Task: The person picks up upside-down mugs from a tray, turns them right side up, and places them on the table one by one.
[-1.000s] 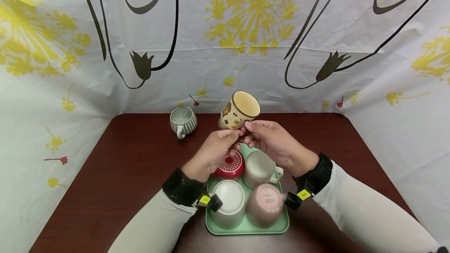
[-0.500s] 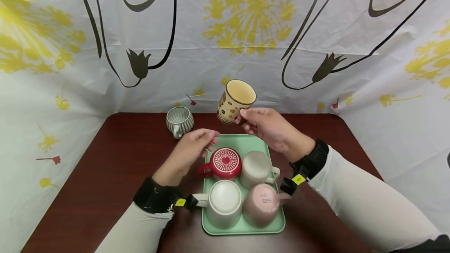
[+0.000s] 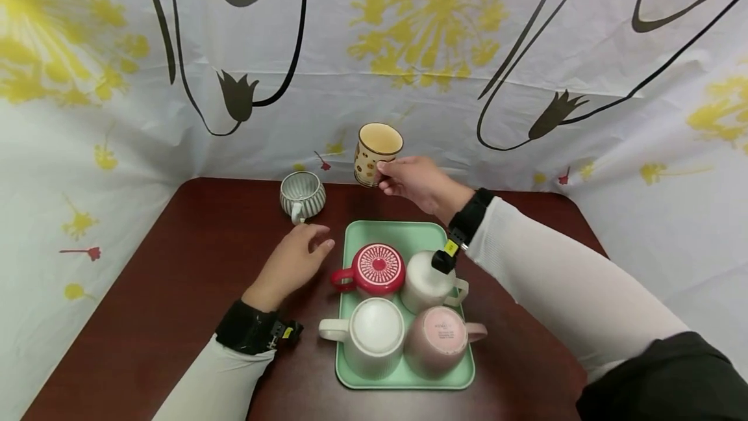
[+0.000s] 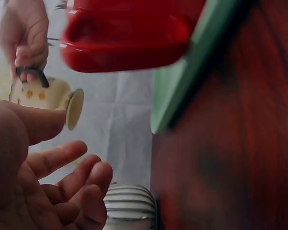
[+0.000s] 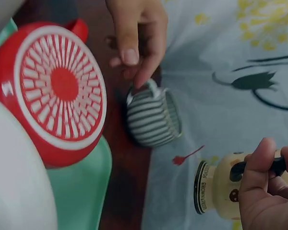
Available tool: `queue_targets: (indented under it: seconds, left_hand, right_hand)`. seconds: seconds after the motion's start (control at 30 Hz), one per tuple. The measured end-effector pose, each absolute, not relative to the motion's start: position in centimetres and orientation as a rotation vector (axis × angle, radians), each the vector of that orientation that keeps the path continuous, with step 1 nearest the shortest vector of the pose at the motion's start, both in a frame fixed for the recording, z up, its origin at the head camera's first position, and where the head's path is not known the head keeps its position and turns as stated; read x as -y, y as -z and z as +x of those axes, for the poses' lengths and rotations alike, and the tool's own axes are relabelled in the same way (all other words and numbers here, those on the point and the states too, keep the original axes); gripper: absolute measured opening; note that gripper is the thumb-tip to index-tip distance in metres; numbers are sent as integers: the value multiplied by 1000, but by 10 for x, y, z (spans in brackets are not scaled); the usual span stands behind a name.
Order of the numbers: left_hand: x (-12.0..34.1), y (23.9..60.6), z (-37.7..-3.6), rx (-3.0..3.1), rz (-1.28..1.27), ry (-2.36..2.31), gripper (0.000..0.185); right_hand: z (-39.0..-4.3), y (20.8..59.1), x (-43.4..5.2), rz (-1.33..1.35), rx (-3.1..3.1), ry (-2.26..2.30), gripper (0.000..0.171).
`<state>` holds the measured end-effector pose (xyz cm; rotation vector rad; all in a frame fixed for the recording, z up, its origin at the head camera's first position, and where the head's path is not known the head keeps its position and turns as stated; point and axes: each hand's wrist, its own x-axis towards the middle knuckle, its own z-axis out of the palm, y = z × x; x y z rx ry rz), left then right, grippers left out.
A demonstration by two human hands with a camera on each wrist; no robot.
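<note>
My right hand (image 3: pixel 409 180) grips the dark handle of a cream mug with brown dots (image 3: pixel 375 151), holding it upright above the table's far edge; the mug (image 5: pixel 221 188) and my curled fingers also show in the right wrist view. My left hand (image 3: pixel 295 258) hovers open and empty over the table, left of the green tray (image 3: pixel 386 234), fingers relaxed (image 4: pixel 62 187). A grey striped cup (image 3: pixel 302 195) stands upright beyond my left hand, near the backdrop.
On the tray, upside down, sit a red mug (image 3: pixel 374 269), a cream mug (image 3: pixel 425 281), a white mug (image 3: pixel 374 336) and a pink mug (image 3: pixel 441 340). A floral cloth backdrop (image 3: pixel 374 51) walls in the dark wooden table (image 3: pixel 175 291).
My left hand let go of the dotted mug and drew back left and down. My right hand carried the mug away toward the table's far edge, turning it upright.
</note>
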<state>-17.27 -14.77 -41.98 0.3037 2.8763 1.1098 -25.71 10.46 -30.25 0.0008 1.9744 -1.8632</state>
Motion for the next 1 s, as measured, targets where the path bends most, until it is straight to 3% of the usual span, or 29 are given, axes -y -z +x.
queue_targets:
  seconds: [0.33, 1.0]
  left_hand:
    - [146, 425, -174, -2968, 345, -831, 46]
    - [144, 433, -176, -2902, 299, -805, 46]
  right_hand:
    - [-291, 334, -82, 118, -1951, 1794, 31]
    - [-299, 365, -56, 170, -1963, 1612, 33]
